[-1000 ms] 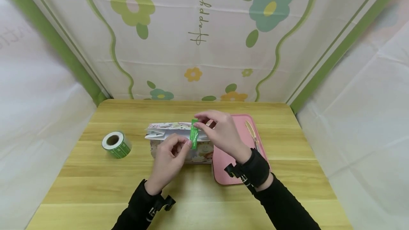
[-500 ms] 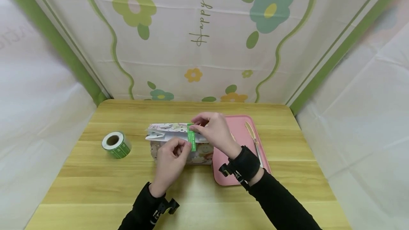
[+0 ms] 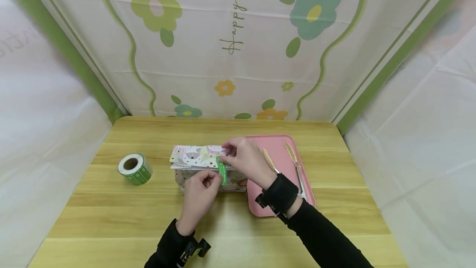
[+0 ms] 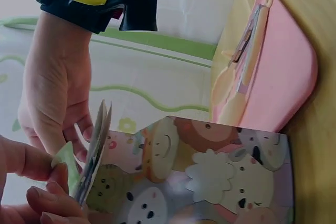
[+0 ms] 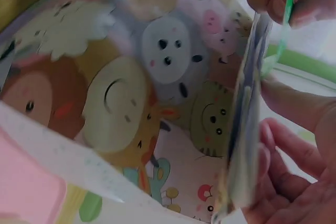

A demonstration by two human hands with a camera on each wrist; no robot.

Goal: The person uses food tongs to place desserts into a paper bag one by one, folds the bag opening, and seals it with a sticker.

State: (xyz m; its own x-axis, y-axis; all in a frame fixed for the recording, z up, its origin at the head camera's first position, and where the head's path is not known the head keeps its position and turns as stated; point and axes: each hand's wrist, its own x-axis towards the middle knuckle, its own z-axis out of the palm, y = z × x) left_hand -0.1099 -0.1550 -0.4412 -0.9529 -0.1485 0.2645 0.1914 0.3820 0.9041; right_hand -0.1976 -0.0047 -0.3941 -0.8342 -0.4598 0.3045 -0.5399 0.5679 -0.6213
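Observation:
A paper bag (image 3: 201,158) with printed cartoon animals (image 5: 168,51) lies on the table, its open end folded over on top. Between finger and thumb, my left hand (image 3: 201,189) pinches the lower end of a green sticker strip (image 3: 222,173). The strip's upper end lies against the folded bag top, under my right thumb (image 5: 294,100). Fingers of my right hand (image 3: 247,160) reach behind the fold, so the hand pinches strip and paper together. In the left wrist view, the strip (image 4: 65,163) bends away from the bag edge toward the left fingers (image 4: 52,203).
A roll of green stickers (image 3: 135,168) stands at the left of the wooden table (image 3: 111,218). On the right, a pink tray (image 3: 256,206) holds tongs (image 3: 297,168) with beige tips, partly behind my right wrist. Fabric walls with flower prints (image 3: 314,11) enclose the table.
The bag's gaping top has been folded down toward me and now looks flat. Both hands moved slightly nearer, bringing the green strip down with the fold.

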